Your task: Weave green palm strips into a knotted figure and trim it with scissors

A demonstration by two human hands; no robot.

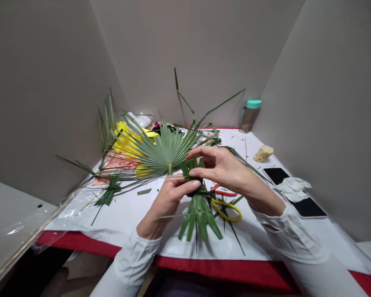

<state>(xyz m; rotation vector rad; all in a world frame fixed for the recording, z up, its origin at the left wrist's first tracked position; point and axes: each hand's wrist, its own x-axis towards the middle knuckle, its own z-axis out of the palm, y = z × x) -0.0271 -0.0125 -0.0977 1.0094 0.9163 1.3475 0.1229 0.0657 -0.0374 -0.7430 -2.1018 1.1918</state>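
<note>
A woven green leaf piece (200,214) hangs over the front of the table, its cut strips fanned out below. My left hand (173,196) pinches its middle from the left, the thumb lying across it. From the right my right hand (222,169) closes its thumb and fingers round the upper strips. Just right of the piece lie scissors or pliers with red handles (227,192), beside a yellow-handled tool (228,211); their working ends are hidden. A large fan palm leaf (168,152) spreads behind my hands.
On the white-covered table (132,239), a small leaf bundle (111,192) and yellow packaging (125,142) lie left. At right are a phone (311,207), crumpled tissue (293,187), a beige lump (263,153) and a bottle (250,117). Grey panels enclose the table.
</note>
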